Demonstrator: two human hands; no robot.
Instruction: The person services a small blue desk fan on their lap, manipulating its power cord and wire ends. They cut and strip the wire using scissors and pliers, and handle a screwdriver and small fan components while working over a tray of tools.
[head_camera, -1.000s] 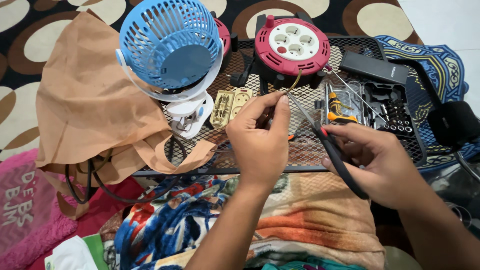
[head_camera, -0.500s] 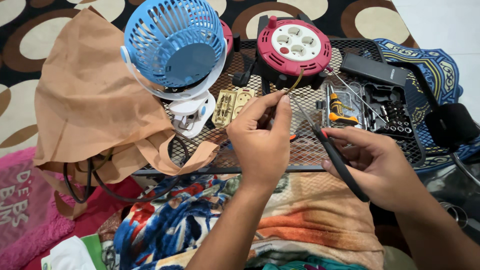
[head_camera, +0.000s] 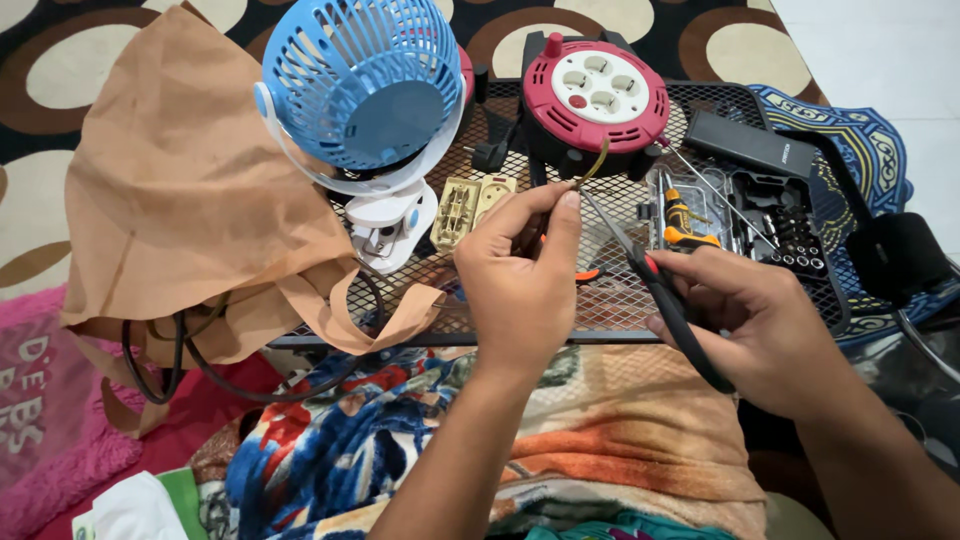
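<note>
Head view looks down on a black mesh surface (head_camera: 620, 300) set over the person's lap. Left hand (head_camera: 520, 280) is raised above the middle of the surface, thumb and forefinger pinched on the end of a thin yellowish wire (head_camera: 590, 168) that arcs up toward the red cable reel (head_camera: 597, 97) at the far edge. Right hand (head_camera: 765, 325) hovers over the near right part of the surface, fingers curled tight around the black handles of a pair of pliers (head_camera: 655, 285); the slim metal tips point up and left, ending just beside the pinched wire, though whether they touch it cannot be told.

A blue and white fan (head_camera: 362, 85) with a clip base stands at the far left of the surface, and a cream-coloured socket insert (head_camera: 470, 205) lies just beside its base. Right of the reel sits an open black case of screwdriver bits (head_camera: 780, 225), with an orange-handled screwdriver (head_camera: 685, 222) in a clear tray beside it and a flat black box (head_camera: 750, 145) at the far right corner. A tan cloth bag (head_camera: 190, 210) drapes over the left edge, with a black cable (head_camera: 170, 360) looping under it.
</note>
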